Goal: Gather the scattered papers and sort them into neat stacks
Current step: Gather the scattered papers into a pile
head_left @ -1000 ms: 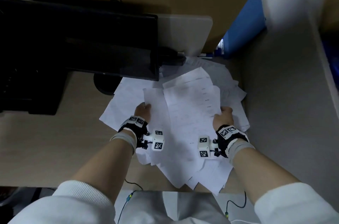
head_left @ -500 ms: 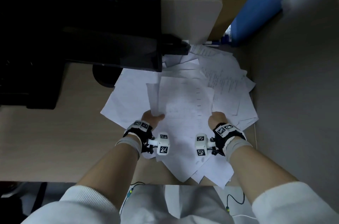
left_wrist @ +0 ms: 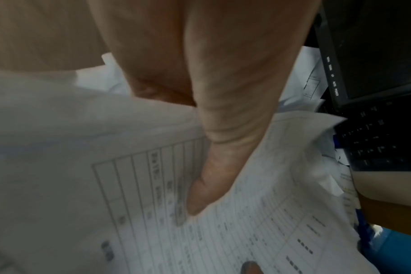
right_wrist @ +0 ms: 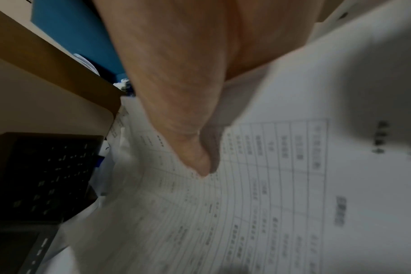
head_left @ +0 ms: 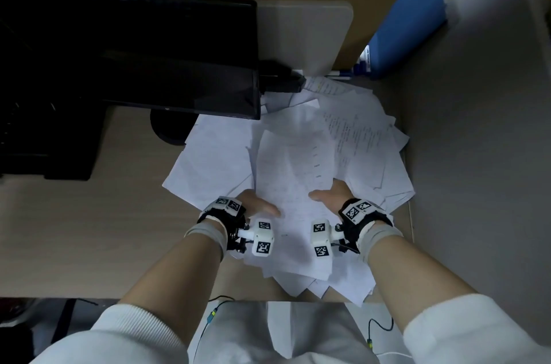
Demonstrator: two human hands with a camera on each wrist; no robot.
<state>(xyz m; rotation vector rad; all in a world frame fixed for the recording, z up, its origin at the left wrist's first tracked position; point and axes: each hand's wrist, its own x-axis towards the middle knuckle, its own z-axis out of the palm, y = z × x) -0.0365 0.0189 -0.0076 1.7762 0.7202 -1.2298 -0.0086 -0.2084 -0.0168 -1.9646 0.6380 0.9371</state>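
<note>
White printed papers (head_left: 363, 137) lie in a loose heap on the desk's right part, and some overhang its front edge. Both hands hold a bundle of sheets (head_left: 292, 172) from the heap's middle by its near end. My left hand (head_left: 259, 207) grips the bundle's left edge and my right hand (head_left: 328, 193) its right edge. In the left wrist view my thumb (left_wrist: 211, 185) presses on a sheet with a printed table (left_wrist: 258, 231). In the right wrist view the other thumb (right_wrist: 192, 148) lies on a printed sheet (right_wrist: 270, 185). The fingers under the paper are hidden.
A black monitor (head_left: 134, 65) on a round base (head_left: 167, 131) stands at the back left, over the heap's far corner. A blue box (head_left: 408, 20) and pens (head_left: 343, 74) sit behind the papers. A grey partition (head_left: 477, 155) walls the right side. Bare desk (head_left: 74, 229) lies left.
Both hands have come closer together and nearer to my body, drawing the held sheets into a narrower bundle. The heap beneath has stayed put.
</note>
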